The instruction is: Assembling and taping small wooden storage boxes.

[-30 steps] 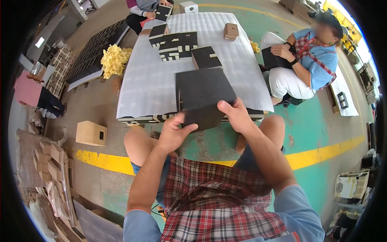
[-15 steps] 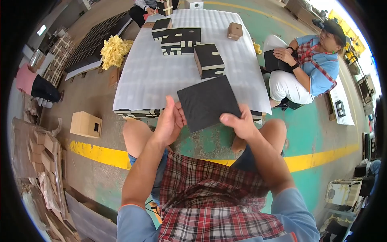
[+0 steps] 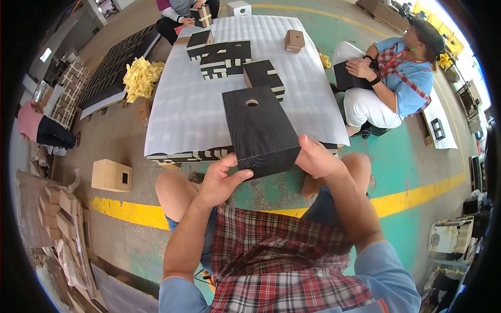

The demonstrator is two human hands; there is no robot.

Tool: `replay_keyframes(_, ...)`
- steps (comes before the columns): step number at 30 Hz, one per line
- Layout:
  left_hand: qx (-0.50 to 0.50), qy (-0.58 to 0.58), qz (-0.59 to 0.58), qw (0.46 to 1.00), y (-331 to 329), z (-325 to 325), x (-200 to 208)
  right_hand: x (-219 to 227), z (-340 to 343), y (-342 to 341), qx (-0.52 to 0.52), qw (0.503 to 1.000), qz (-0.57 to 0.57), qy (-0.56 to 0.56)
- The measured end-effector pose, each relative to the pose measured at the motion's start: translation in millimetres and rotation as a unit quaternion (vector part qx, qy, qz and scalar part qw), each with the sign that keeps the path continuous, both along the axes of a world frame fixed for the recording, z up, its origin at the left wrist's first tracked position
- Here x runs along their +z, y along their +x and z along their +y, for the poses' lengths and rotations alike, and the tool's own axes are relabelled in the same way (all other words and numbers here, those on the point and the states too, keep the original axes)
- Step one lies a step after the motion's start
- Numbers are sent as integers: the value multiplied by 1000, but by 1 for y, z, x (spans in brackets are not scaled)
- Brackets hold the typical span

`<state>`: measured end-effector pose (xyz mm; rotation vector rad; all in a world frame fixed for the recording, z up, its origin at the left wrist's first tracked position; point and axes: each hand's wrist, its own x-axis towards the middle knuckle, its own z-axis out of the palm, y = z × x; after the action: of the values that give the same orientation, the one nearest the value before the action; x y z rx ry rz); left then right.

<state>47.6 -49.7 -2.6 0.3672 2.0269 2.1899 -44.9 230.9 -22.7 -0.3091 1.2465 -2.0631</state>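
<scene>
The black wooden box [image 3: 259, 130] is in the middle of the view, held up in the air between the person's knees and the near edge of the low table [image 3: 182, 115]. It is a long block with dark wood grain, and its top face has one small round hole near the far end. The near end of the box tilts down toward the person.

The left hand [image 3: 219, 180] holds the near left corner of the box from below; the thumb lies along the lower edge and the fingers are curled under it, so they grip the box. The right hand [image 3: 315, 156] closes on the near right side of the box, with the fingers wrapped around the edge. Both hands touch the box at the same end.

Behind the box, on the white corrugated sheet that covers the table, stand several more black boxes with pale stripes [image 3: 224, 57], grouped near the far middle. One small brown box [image 3: 295, 39] stands apart at the far right part of the table.

On the right, a seated person in a blue shirt [image 3: 402, 78] holds a dark box on the lap. At the far end another person [image 3: 188, 10] holds a box too. On the floor at the left there is a heap of yellow material [image 3: 140, 78] and a plain cardboard box [image 3: 110, 176]. A yellow line [image 3: 125, 211] runs across the green floor under the knees.
</scene>
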Motion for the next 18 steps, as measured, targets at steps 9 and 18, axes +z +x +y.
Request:
replay_keyframes(9,15,-310,168,936,-5,-4,4,41,-31,4,-130,991,-27,-4)
replay_keyframes(18,207,11,-15,978,-21,-6,9,33,-36,11,-179,960,200,76)
